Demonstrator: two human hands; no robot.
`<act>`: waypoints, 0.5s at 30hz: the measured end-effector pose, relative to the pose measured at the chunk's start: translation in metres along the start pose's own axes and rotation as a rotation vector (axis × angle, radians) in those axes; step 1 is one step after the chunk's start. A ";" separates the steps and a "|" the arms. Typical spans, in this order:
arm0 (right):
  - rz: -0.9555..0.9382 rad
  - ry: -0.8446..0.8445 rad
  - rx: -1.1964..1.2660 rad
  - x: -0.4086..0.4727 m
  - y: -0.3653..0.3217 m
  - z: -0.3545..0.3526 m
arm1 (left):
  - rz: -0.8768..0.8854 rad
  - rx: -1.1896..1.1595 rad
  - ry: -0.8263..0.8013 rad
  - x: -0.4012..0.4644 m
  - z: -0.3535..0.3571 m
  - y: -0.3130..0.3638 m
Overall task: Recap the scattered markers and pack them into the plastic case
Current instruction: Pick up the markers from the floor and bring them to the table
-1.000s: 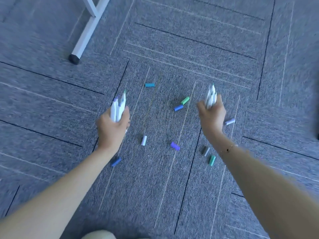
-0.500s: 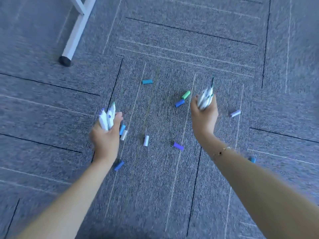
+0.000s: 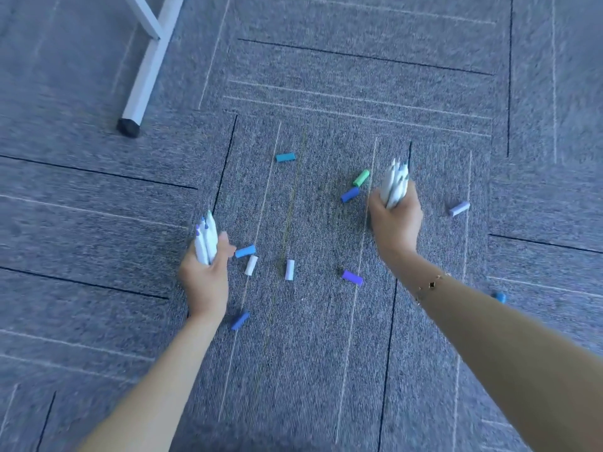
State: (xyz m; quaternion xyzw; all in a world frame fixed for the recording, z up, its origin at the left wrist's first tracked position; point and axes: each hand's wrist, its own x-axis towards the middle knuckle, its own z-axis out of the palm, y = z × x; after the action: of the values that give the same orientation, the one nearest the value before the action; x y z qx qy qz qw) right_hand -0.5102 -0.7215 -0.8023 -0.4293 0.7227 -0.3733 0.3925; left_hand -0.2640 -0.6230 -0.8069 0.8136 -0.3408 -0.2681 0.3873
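My left hand (image 3: 205, 282) grips a bundle of uncapped white markers (image 3: 205, 239), tips pointing up and away. My right hand (image 3: 395, 220) grips a second bundle of uncapped white markers (image 3: 395, 182) the same way. Several loose caps lie on the carpet between and around the hands: a teal cap (image 3: 286, 157), a green cap (image 3: 361, 178), a blue cap (image 3: 350, 194), a light blue cap (image 3: 245, 251), two white caps (image 3: 251, 265) (image 3: 289, 269), a purple cap (image 3: 352, 277), a lilac cap (image 3: 458, 208) and a dark blue cap (image 3: 240, 320). No plastic case is in view.
Grey carpet tiles (image 3: 310, 370) cover the floor. A white metal furniture leg (image 3: 148, 65) with a black foot stands at the upper left. Another blue cap (image 3: 499, 297) peeks out beside my right forearm.
Both hands have lowered and spread slightly, the left drifting left, which uncovered the light blue and white caps beside it. The view has shifted; the markers stay gripped.
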 end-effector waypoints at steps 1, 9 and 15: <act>-0.010 -0.036 -0.027 -0.002 -0.003 -0.002 | -0.006 0.012 -0.034 -0.001 -0.003 0.003; -0.033 -0.202 -0.050 -0.037 -0.060 -0.048 | -0.017 0.115 -0.129 -0.035 -0.037 0.074; -0.063 -0.407 -0.309 -0.068 -0.119 -0.119 | -0.087 0.238 -0.311 -0.079 -0.042 0.163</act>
State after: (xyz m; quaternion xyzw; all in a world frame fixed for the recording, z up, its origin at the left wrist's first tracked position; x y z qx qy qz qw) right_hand -0.5553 -0.6772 -0.6319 -0.5729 0.6634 -0.1764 0.4478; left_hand -0.3408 -0.6199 -0.6372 0.8163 -0.3904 -0.3649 0.2192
